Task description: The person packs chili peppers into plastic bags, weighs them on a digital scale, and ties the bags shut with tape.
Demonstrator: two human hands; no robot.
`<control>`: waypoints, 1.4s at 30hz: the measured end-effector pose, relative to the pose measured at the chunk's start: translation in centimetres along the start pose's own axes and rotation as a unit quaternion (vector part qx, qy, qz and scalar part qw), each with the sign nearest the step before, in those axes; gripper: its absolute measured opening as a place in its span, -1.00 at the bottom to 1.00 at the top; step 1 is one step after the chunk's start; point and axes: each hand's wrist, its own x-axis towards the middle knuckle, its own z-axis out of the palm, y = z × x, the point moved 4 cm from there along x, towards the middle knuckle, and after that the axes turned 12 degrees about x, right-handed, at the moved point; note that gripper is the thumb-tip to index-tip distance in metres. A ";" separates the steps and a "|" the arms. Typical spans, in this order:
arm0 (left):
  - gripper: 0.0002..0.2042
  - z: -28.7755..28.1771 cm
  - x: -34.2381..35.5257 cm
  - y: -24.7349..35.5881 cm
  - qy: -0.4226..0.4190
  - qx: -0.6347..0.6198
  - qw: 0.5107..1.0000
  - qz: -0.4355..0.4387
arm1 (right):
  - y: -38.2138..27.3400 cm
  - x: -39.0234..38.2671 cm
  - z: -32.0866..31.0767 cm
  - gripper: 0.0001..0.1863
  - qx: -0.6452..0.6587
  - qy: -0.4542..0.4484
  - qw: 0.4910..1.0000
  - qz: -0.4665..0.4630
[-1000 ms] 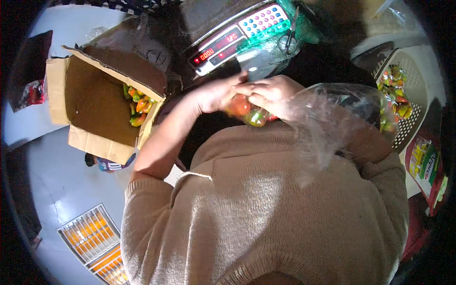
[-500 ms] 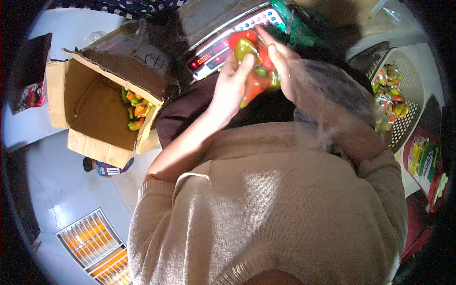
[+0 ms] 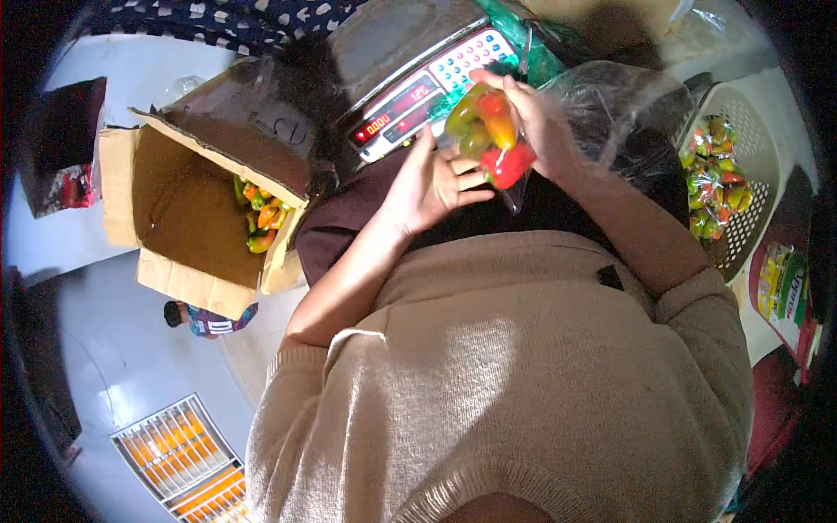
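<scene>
A clear plastic bag of peppers (image 3: pixel 493 122), red, orange and green, hangs in front of me near the scale. My right hand (image 3: pixel 547 131) grips it from the right side, and loose clear film (image 3: pixel 641 109) trails from around that hand and wrist. Just left of the bag, my left hand (image 3: pixel 433 185) is open with its fingers spread and its palm turned up; its fingertips are close under the bag, and I cannot tell if they touch it. Beyond both hands lies a digital scale (image 3: pixel 427 91) with a lit red display and a keypad.
An open cardboard box (image 3: pixel 187 205) on the left has loose peppers (image 3: pixel 260 213) inside. To the right, a perforated basket (image 3: pixel 763 179) holds several bagged peppers (image 3: pixel 719 179). Green plastic (image 3: pixel 540 61) lies beside the scale. A person (image 3: pixel 209 319) is visible beyond the box.
My left hand has let go of the pepper bag, spread its fingers and moved slightly lower. The bag has turned and shifted right, staying in my right hand.
</scene>
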 end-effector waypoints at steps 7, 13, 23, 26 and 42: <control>-0.60 4.2 -3.9 5.9 0.205 0.769 0.378 0.473 | -0.5 -0.7 0.2 -0.50 -0.091 0.039 0.995 -0.002; -0.45 1.2 -0.7 1.0 0.035 0.112 0.992 0.056 | -1.8 -1.5 2.9 -0.44 -0.015 -0.026 0.999 -0.024; -0.34 0.1 -0.1 0.4 0.012 0.052 0.995 -0.085 | -2.9 -1.0 1.9 -0.48 -0.105 -0.018 0.991 -0.083; -0.35 2.0 -0.3 0.0 -0.008 0.105 0.994 0.042 | -3.2 -2.3 4.5 -0.58 -0.096 -0.029 0.993 -0.070; -0.55 6.4 0.4 5.4 0.079 0.662 0.702 0.251 | -2.5 -1.4 3.8 -0.72 -0.102 -0.192 0.964 0.155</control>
